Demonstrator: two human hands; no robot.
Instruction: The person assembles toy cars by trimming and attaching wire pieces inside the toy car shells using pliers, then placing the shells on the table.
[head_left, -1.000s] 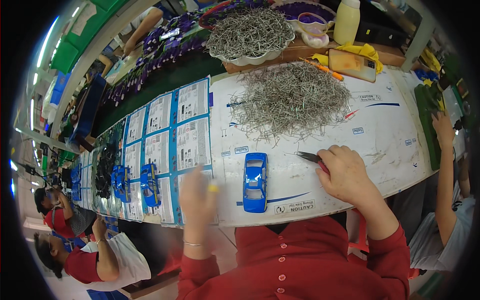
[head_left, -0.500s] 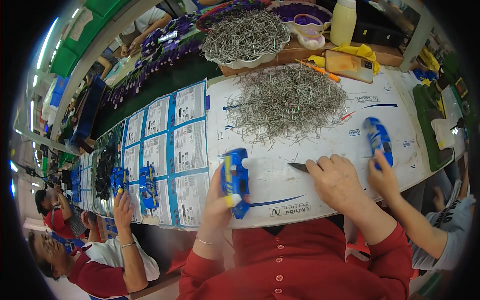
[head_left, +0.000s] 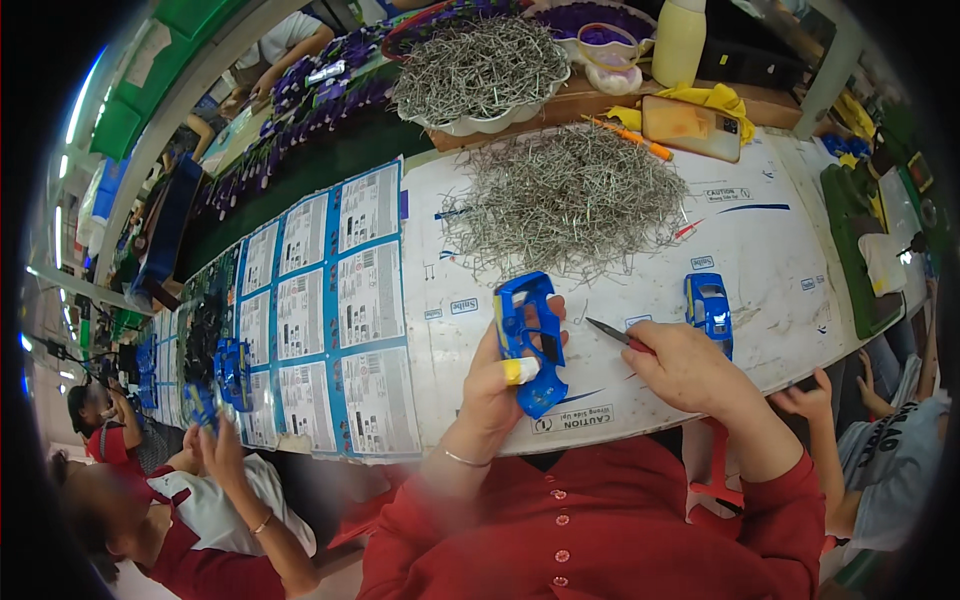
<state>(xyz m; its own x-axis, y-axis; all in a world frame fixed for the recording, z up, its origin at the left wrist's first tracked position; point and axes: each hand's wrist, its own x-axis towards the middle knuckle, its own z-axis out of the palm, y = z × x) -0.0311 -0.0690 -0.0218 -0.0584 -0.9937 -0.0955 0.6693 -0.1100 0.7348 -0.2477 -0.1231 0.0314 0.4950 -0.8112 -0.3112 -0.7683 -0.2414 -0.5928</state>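
A long workbench (head_left: 780,250) with a white top runs across the view, its far side covered by a dark green mat (head_left: 330,150). Printed sheets with blue borders (head_left: 330,300) lie in 2 rows along its left part. Green bins (head_left: 150,70) sit on a shelf at the upper left, beside a bright strip light (head_left: 80,90). A wooden board (head_left: 600,100) lies at the bench's far edge.

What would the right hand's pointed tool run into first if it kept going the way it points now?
Probably the blue toy car body held in the left hand. The right hand aims its thin tool left across the white table toward it; height is unclear.
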